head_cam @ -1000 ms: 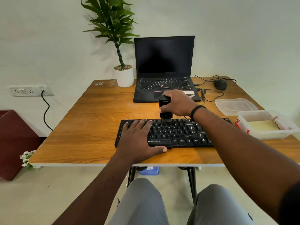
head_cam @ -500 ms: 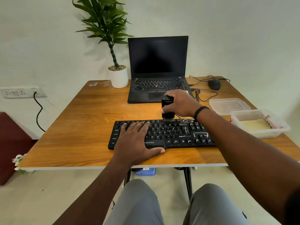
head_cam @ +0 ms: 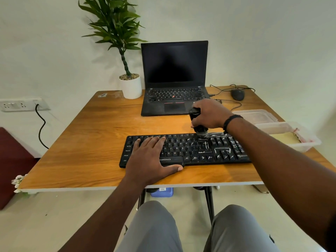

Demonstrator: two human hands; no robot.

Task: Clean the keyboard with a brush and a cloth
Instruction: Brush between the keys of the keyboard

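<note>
Under the right hand (head_cam: 209, 114), whose grip is clamped on the stiff, light brush (head_cam: 197, 122), the keyboard (head_cam: 190, 151) is pressed flat by the left hand (head_cam: 151, 157), fingers straight.

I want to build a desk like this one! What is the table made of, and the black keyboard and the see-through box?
The table looks like wood or a wood-look laminate: orange-brown grain lines, slight sheen, pale edge. The keyboard seems matt black plastic, with white printed letters and whitish streaks. The box looks like clear, thin plastic, since its pale yellow contents show through.
</note>
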